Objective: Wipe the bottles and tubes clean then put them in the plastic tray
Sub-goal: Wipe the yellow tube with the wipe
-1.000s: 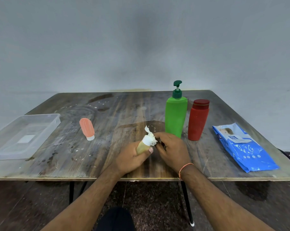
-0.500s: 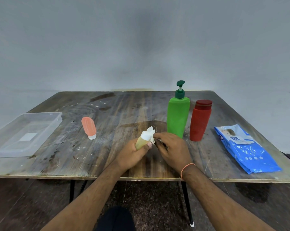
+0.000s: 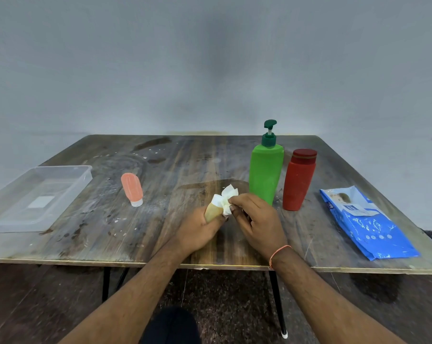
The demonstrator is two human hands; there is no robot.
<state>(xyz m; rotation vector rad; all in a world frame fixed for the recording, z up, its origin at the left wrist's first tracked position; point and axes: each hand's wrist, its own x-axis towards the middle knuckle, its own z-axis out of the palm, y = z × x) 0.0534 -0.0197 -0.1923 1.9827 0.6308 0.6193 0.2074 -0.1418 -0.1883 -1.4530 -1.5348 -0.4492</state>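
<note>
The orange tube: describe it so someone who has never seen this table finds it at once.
On the wooden table, look left of centre, between the clear plastic tray at the left edge and the hands. The orange tube stands there alone on its white cap, leaning slightly. It is far shorter than the green pump bottle and red bottle, which are right of centre.

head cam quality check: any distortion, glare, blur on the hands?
Head view: wide-angle bowing at the table edges, corners darkened; dim, even light with soft shadows; faint sheen on the tray and wipes pack; left hand, right hand and tube sharp, no blur.
</note>
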